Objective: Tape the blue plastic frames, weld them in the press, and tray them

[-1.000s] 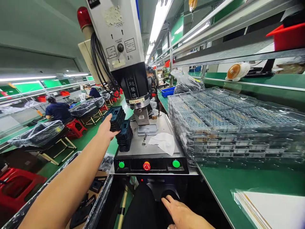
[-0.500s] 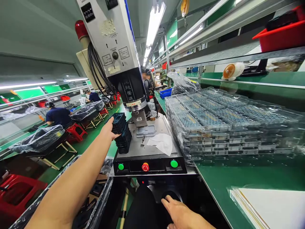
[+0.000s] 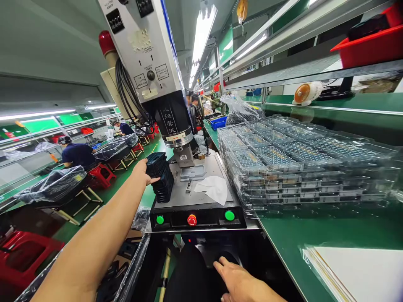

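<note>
On the left side of the machine base stands a leaning stack of dark plastic frames [image 3: 162,178]. My left hand [image 3: 145,173] is closed against the upper left of that stack, its far fingers partly hidden behind it. Low in front of the machine, my right hand [image 3: 234,279] hangs over my lap with fingers apart, holding nothing. The press head [image 3: 184,155] is above a grey fixture [image 3: 192,172] on the machine base [image 3: 176,193]. A white cloth [image 3: 214,189] lies right of the fixture.
Stacked clear plastic trays [image 3: 302,163] stand on the green bench at right, with white sheets [image 3: 355,268] nearer. Green buttons and a red stop button [image 3: 192,220] line the machine front. A plastic-lined bin [image 3: 140,260] holds dark parts at lower left. Other people sit farther left.
My left hand has shifted slightly left and down at the stack, and the upper frames sit a little differently. My right hand stays nearly in place.
</note>
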`<state>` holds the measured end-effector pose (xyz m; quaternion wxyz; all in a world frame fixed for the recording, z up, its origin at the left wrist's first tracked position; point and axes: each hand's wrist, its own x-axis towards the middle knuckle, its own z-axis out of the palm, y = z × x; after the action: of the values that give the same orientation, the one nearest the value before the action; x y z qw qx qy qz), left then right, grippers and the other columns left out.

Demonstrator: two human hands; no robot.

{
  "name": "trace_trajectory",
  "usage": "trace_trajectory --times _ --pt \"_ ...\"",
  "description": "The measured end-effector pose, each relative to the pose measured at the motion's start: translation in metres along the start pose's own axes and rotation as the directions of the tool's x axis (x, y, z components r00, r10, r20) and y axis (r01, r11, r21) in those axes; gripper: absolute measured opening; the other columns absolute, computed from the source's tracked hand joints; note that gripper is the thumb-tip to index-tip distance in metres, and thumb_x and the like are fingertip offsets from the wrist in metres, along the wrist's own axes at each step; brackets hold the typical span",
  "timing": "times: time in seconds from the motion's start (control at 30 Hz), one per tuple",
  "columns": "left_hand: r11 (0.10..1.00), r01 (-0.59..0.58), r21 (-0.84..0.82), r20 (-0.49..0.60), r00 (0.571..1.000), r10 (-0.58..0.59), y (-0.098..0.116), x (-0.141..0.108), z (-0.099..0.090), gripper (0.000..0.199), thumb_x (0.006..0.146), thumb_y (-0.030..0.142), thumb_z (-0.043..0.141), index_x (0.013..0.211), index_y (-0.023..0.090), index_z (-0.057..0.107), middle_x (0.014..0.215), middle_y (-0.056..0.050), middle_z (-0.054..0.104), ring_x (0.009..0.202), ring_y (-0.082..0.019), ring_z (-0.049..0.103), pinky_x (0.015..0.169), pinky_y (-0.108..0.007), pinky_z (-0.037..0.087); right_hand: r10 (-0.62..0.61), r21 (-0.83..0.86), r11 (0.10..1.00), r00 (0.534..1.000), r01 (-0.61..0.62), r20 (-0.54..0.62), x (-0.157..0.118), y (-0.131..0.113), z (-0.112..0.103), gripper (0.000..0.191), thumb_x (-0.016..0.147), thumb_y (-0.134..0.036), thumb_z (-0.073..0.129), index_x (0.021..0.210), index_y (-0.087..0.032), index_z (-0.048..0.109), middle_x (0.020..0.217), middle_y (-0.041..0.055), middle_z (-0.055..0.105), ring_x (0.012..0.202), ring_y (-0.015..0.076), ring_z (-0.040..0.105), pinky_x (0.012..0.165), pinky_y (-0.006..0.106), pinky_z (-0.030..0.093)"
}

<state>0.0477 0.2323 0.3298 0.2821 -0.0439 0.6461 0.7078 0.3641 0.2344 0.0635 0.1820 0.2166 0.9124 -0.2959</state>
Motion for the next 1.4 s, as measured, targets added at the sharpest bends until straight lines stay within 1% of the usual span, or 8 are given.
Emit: trace_trajectory --times 0.2,0.43,0.6,0.8,0.9,1.03,1.23,1.4 --pt "0.999 0.019 0.037 -0.008 1.0 -0.018 0.005 -0.005 -0.002 0.016 0.083 0.031 0.052 0.085 0.018 0.061 0.08 -0.009 0.067 0.085 -0.029 0.065 0.085 -0.06 0.049 0.013 0.011 1.0 1.0 -0.013 0.006 -0.004 -0.004 -0.004 0.085 0.065 -0.027 0.069 0.142 -0.009 0.038 0.149 0.0241 0.03 0.135 0.0358 0.036 0.11 0.04 0.031" --pt "1.0 0.009 0.025 -0.061 0.998 -0.007 0.001 -0.006 -0.004 0.011 0.083 0.026 0.049 0.078 0.02 0.057 0.077 -0.006 0.064 0.082 -0.025 0.063 0.077 -0.049 0.052 0.01 -0.001 1.0 1.0 -0.01 0.025 -0.006 -0.006 -0.009 0.082 0.067 -0.027 0.068 0.141 -0.008 0.04 0.148 0.0251 0.031 0.134 0.0363 0.038 0.109 0.04 0.033" --pt "0.999 -0.024 -0.024 -0.118 0.993 0.021 -0.005 -0.009 -0.003 0.008 0.082 0.028 0.05 0.078 0.022 0.055 0.083 -0.005 0.064 0.086 -0.025 0.063 0.074 -0.047 0.052 0.012 0.01 1.0 1.0 -0.012 0.005 -0.004 -0.004 -0.005 0.083 0.066 -0.028 0.068 0.142 -0.01 0.039 0.148 0.0227 0.033 0.134 0.0353 0.037 0.109 0.04 0.033" --pt "0.996 -0.045 -0.076 -0.164 0.986 0.032 -0.005 -0.013 0.001 0.009 0.078 0.027 0.054 0.086 0.025 0.055 0.098 -0.007 0.064 0.098 -0.03 0.061 0.076 -0.052 0.051 0.008 -0.019 1.0 1.0 -0.008 0.018 -0.004 -0.004 -0.005 0.082 0.066 -0.029 0.067 0.141 -0.008 0.041 0.147 0.0243 0.033 0.133 0.0357 0.039 0.108 0.04 0.034" --pt "0.994 -0.049 -0.097 -0.153 0.988 0.034 -0.004 -0.017 0.001 0.01 0.078 0.026 0.053 0.088 0.024 0.055 0.105 -0.008 0.064 0.101 -0.031 0.06 0.08 -0.056 0.05 0.009 -0.013 1.0 1.0 -0.009 0.019 -0.004 -0.004 -0.006 0.082 0.066 -0.03 0.068 0.141 -0.011 0.041 0.148 0.0219 0.033 0.132 0.0345 0.04 0.108 0.04 0.034" --pt "0.991 -0.064 -0.121 -0.134 0.99 0.048 -0.004 -0.02 -0.001 0.013 0.079 0.024 0.051 0.092 0.024 0.055 0.112 -0.008 0.063 0.105 -0.031 0.059 0.086 -0.06 0.047 0.018 -0.019 1.0 0.999 -0.017 0.035 -0.004 -0.003 -0.005 0.084 0.067 -0.029 0.068 0.143 -0.009 0.038 0.15 0.0232 0.028 0.135 0.0349 0.036 0.11 0.04 0.032" --pt "0.988 -0.086 -0.128 -0.117 0.991 0.071 -0.003 -0.022 -0.004 0.018 0.079 0.023 0.052 0.097 0.024 0.056 0.115 -0.008 0.062 0.108 -0.031 0.059 0.091 -0.064 0.044 0.017 -0.009 1.0 1.0 -0.017 0.019 -0.003 -0.003 -0.003 0.084 0.067 -0.03 0.067 0.143 -0.012 0.038 0.148 0.0211 0.033 0.133 0.0346 0.038 0.109 0.041 0.032" --pt "0.99 -0.085 -0.117 -0.093 0.993 0.074 -0.004 -0.026 -0.008 0.013 0.081 0.022 0.05 0.093 0.023 0.056 0.108 -0.007 0.064 0.101 -0.029 0.062 0.09 -0.061 0.046 -0.017 -0.023 1.0 1.0 0.017 0.009 -0.002 -0.001 -0.002 0.081 0.066 -0.03 0.066 0.141 -0.01 0.041 0.141 0.0207 0.041 0.128 0.0334 0.045 0.107 0.04 0.036"
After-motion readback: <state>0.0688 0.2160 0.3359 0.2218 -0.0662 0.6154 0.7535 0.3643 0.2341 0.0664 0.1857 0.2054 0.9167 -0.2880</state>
